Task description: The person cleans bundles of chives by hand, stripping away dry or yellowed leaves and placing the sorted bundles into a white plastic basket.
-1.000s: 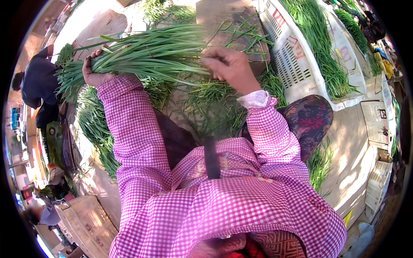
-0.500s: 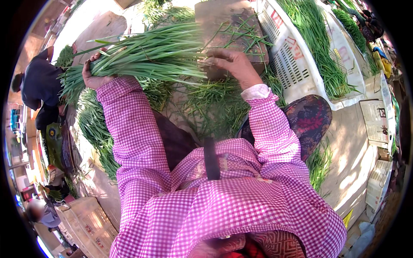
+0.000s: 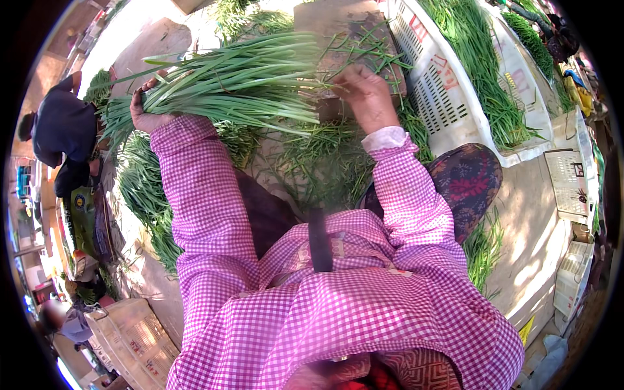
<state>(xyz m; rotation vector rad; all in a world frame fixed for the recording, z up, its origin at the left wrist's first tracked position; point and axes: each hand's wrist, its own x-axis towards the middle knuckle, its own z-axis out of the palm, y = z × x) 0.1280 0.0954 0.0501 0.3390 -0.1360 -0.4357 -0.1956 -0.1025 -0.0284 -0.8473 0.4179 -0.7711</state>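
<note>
The left hand (image 3: 146, 117) was curled round the leafy end of the green bunch (image 3: 227, 81), most of its fingers hidden. The bunch's pale ends hung by the left edge of the brown block (image 3: 318, 17). A loose hold could have let stalks slip out. The right hand (image 3: 369, 99) had its fingers bent close together, maybe pinching a stalk; I couldn't tell. A hard tug could have snapped one. The white crate (image 3: 448, 107) had red marks, too blurry to read.

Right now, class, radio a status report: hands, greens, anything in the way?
Left hand holding bunch of greens. Right hand by its pale ends, grip unclear. Possible clutter: loose stalks on block.
</note>
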